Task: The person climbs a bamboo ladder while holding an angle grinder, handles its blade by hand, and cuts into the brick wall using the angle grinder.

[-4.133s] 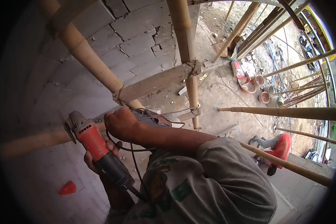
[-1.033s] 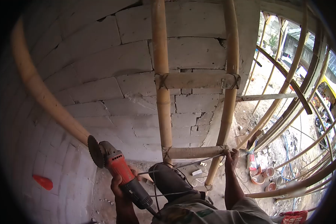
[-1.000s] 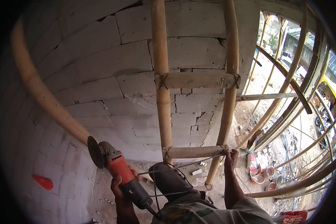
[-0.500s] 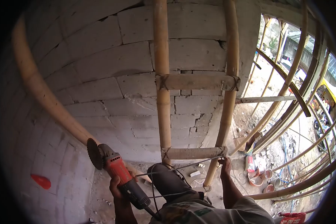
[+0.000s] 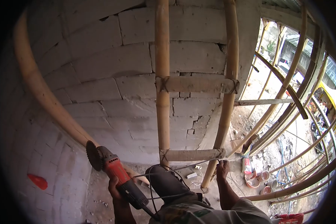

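Observation:
My left hand (image 5: 114, 187) is wrapped round the red and black body of an angle grinder (image 5: 118, 172). Its toothed disc (image 5: 94, 156) points up and left, close to a slanting bamboo pole. From the back of the tool a dark cord runs down toward my clothing. My right hand (image 5: 223, 169) is closed by the lower right corner of a bamboo ladder (image 5: 192, 154), with a grey cable (image 5: 188, 164) running into its fingers. That cable stretches across my bent knee toward the grinder; more loops hang beside the knee.
A pale block wall (image 5: 100, 56) stands in front. The slanting bamboo pole (image 5: 44, 89) crosses the left side, where a red object (image 5: 37, 182) shows. Several buckets (image 5: 252, 182) and a red-and-white bag (image 5: 246, 165) sit at right, beside bamboo scaffold poles (image 5: 287, 194).
The view has shifted slightly. My right hand has dropped a little and moved slightly left, still at the cable. The grinder remains in my left hand, almost unmoved.

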{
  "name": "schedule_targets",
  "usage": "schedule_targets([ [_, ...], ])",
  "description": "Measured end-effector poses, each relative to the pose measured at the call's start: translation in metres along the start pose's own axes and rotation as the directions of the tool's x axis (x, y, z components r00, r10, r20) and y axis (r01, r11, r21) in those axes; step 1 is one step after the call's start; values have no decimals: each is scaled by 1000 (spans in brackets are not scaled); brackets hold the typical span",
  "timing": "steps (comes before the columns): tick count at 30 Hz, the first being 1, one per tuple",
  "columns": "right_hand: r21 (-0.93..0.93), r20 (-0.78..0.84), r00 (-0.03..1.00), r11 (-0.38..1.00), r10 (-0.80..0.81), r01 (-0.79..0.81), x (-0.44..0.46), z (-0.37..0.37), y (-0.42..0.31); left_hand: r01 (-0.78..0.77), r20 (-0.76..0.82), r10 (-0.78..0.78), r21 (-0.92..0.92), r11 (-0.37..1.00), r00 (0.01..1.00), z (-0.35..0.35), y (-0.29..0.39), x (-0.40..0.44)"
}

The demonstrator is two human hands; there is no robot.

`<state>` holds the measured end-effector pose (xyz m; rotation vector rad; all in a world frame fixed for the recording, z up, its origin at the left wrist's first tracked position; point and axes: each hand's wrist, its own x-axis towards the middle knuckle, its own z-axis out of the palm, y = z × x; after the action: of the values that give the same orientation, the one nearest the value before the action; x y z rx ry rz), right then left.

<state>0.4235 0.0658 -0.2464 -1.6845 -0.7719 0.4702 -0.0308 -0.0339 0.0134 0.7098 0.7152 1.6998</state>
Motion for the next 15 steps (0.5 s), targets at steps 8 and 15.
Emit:
schedule_targets([
  [8,-475,117,992,875,-43,93,-28,-13,-98,45,-131,-45,-2,999,990,-5,-2,-6],
  [15,-388,420,802,714,-425,582,9,-20,-42,35,-138,-39,-33,999,990,-16,-7,-4],
])
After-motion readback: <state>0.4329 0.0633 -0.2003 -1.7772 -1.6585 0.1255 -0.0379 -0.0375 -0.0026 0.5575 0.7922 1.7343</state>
